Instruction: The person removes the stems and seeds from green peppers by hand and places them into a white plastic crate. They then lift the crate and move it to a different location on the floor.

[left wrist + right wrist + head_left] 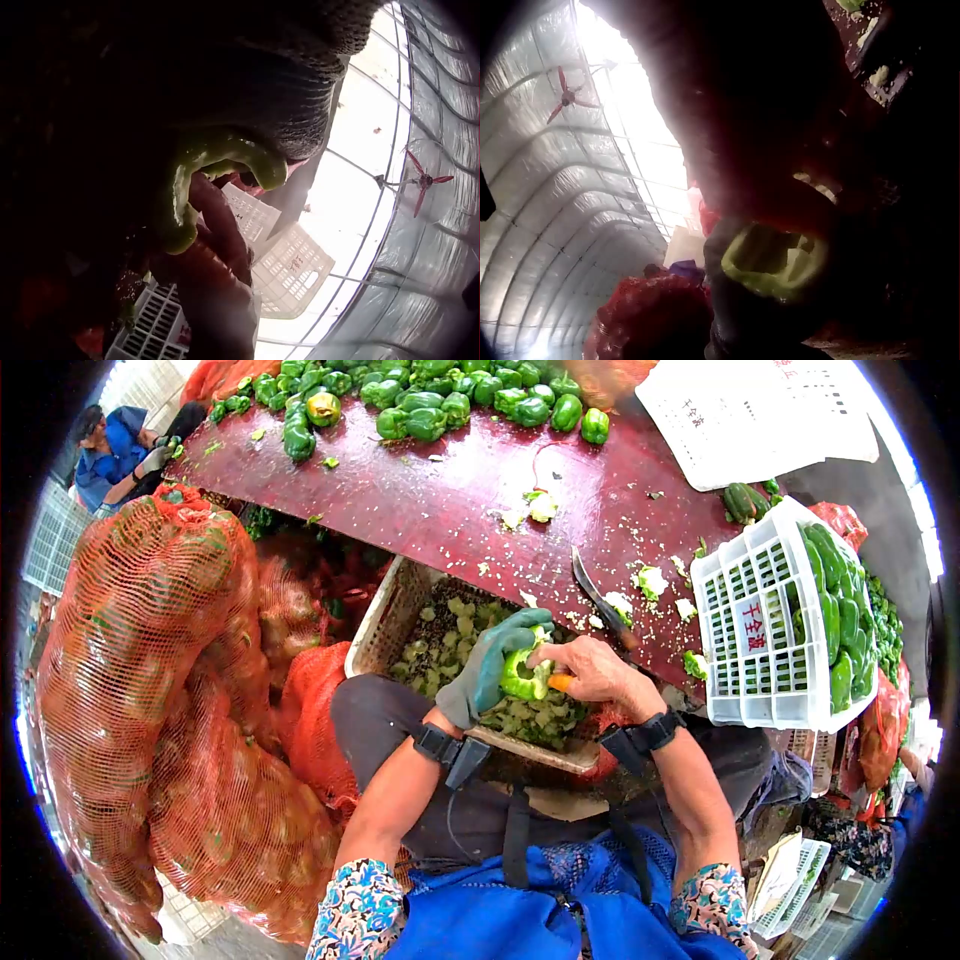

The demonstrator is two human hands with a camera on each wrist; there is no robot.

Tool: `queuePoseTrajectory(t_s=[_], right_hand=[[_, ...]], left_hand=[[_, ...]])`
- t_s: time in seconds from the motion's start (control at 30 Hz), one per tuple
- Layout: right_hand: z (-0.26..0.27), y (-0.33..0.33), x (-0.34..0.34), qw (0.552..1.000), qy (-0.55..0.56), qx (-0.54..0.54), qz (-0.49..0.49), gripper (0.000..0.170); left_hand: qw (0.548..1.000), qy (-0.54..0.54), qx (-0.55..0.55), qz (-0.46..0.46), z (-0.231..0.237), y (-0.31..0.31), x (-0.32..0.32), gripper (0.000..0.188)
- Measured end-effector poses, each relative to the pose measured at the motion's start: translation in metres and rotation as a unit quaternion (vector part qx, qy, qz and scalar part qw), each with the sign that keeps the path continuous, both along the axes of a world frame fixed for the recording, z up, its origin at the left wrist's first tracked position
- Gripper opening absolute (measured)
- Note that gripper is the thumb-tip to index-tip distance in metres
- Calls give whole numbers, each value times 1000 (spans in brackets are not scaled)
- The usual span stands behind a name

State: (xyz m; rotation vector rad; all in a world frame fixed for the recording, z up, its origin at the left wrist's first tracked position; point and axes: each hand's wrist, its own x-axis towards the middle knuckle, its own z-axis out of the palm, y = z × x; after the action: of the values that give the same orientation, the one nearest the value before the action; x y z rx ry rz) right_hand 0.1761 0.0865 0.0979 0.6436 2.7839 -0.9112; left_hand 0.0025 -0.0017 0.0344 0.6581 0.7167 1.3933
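My left hand (482, 672), in a grey-green glove, grips a green bell pepper (520, 678) above the crate. Its top is cut open, and the hollow, pale inside shows in the right wrist view (769, 262). My bare right hand (598, 672) has its fingers curled at the pepper's opening and grips a small tool with an orange handle (562, 683); the working end is hidden. From the left wrist view, the right fingers (217, 214) reach into the pepper's curved wall (181, 199). Below both hands, a crate (373, 622) contains pale green pepper cores and seeds.
A curved knife (598, 592) lies on the dark red table (460, 490), among seeds and scraps. Whole green peppers (425, 418) are piled at the far side. On the right stands a white basket (752, 618) of peppers; full red mesh sacks (140, 690) stand left. Another person (112, 460) sits far left.
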Motion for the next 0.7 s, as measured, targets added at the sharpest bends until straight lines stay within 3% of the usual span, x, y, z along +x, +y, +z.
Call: queuePoseTrajectory(t_s=[0.03,0.07,0.17,0.3,0.4,0.43,0.47,0.5,0.57,0.6,0.7], right_hand=[[-1,0,0,1000,-1,-7,10,30],[-1,0,1,1000,-2,-14,20,29],[0,0,1,999,8,-14,51,23],[-17,0,4,998,50,-1,47,15],[-34,-8,7,988,140,51,-31,10],[-36,-14,7,979,181,72,-65,8],[-37,-24,8,935,265,-14,-237,10],[-30,-27,9,906,244,-112,-327,15],[-48,-22,18,919,268,96,-272,17],[-31,-29,15,921,232,165,-268,21],[-14,-32,3,943,231,133,-199,24]], left_hand=[[1000,11,7,-10,-8,1,0,48],[985,135,106,-9,-19,1,-3,34],[975,197,95,-30,0,-5,-1,25],[969,218,111,-24,-7,-6,0,31],[997,-8,-54,-53,6,-5,6,47],[997,-38,-57,-30,10,-6,6,51],[996,-67,-59,-7,13,-7,6,55],[993,-95,-62,18,15,-7,4,59],[991,-121,-45,31,13,-7,1,58],[991,-123,-41,37,10,-6,1,59],[992,-114,-40,25,12,-7,2,58]])
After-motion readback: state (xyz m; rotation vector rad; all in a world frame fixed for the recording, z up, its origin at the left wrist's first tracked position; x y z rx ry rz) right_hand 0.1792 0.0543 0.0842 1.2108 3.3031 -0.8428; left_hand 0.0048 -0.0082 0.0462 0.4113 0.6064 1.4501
